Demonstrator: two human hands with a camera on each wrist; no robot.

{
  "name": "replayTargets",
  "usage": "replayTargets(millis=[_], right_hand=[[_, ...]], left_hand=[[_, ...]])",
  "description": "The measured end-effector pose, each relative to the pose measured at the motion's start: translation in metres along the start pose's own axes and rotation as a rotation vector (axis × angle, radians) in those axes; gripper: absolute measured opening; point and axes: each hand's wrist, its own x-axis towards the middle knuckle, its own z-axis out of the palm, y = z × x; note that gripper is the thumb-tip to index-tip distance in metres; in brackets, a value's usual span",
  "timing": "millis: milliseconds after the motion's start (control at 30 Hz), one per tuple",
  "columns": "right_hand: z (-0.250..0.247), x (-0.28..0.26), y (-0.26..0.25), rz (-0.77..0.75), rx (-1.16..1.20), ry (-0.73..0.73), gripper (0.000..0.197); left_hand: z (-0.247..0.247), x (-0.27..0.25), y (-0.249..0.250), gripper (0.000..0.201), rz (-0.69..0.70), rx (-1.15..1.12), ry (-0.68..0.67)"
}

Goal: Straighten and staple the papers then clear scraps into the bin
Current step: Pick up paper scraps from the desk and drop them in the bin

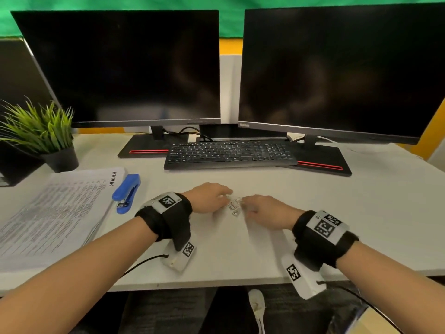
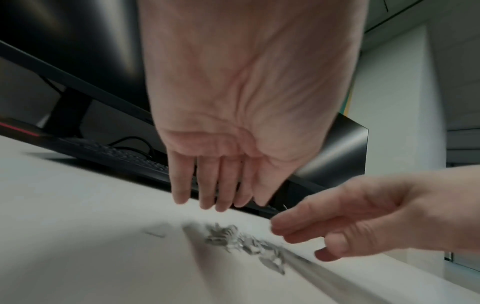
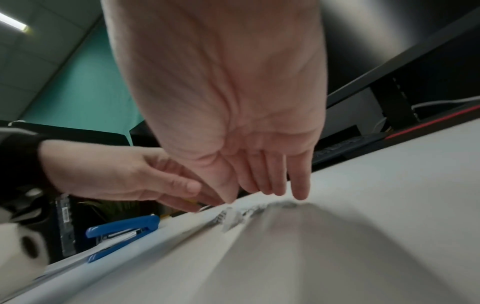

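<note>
A small pile of metal scraps [image 1: 234,205] lies on the white desk [image 1: 240,249] between my two hands. My left hand [image 1: 225,195] is at the pile's left with its fingers straight and pointing down, the tips at the desk [image 2: 218,203]. My right hand [image 1: 245,204] is at the pile's right, fingers relaxed and close to the scraps [image 2: 246,244]; I see nothing held in it [image 3: 270,191]. The stack of printed papers [image 1: 55,208] lies at the left, and the blue stapler [image 1: 126,192] lies beside it. No bin is in view.
A black keyboard [image 1: 228,153] and two dark monitors [image 1: 125,68] stand behind the hands. A potted plant [image 1: 48,136] is at the far left, next to a black box. The desk's front edge [image 1: 216,283] is close below my wrists.
</note>
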Motion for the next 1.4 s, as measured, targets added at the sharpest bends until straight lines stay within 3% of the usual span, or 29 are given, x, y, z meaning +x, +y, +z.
replayTargets(millis=[133, 300, 400, 500, 567, 633, 867, 1067, 1233, 1400], right_hand=[[-0.005, -0.012, 0.018, 0.061, -0.04, 0.119, 0.036], [0.016, -0.009, 0.009, -0.095, -0.088, -0.043, 0.021], [0.017, 0.007, 0.002, -0.093, -0.03, 0.02, 0.036], [0.007, 0.019, 0.006, 0.027, 0.082, 0.142, 0.047], [0.002, 0.026, 0.008, 0.071, 0.06, 0.07, 0.072], [0.003, 0.035, 0.005, 0.039, -0.006, 0.007, 0.086], [0.003, 0.054, -0.01, -0.097, -0.095, 0.082, 0.038], [0.004, 0.057, -0.01, -0.099, -0.05, 0.215, 0.024], [-0.006, 0.057, -0.001, 0.011, 0.275, 0.324, 0.015], [-0.013, 0.053, 0.016, 0.118, 0.652, 0.387, 0.015]], left_hand=[[-0.004, -0.022, -0.028, 0.042, -0.174, 0.108, 0.061], [0.004, -0.033, -0.032, 0.037, -0.266, 0.195, -0.114], [0.011, -0.028, -0.019, 0.04, -0.238, 0.206, -0.132], [0.017, -0.02, -0.004, 0.04, -0.182, 0.165, -0.145], [0.018, -0.015, 0.002, 0.039, -0.163, 0.132, -0.147], [0.016, -0.011, 0.004, 0.036, -0.155, 0.097, -0.115], [0.008, -0.021, -0.017, 0.041, -0.213, 0.025, 0.075], [0.01, -0.022, -0.025, 0.04, -0.209, -0.026, 0.117], [0.02, -0.015, -0.021, 0.039, -0.235, 0.037, 0.1], [0.029, -0.004, 0.003, 0.042, -0.158, 0.182, -0.025]])
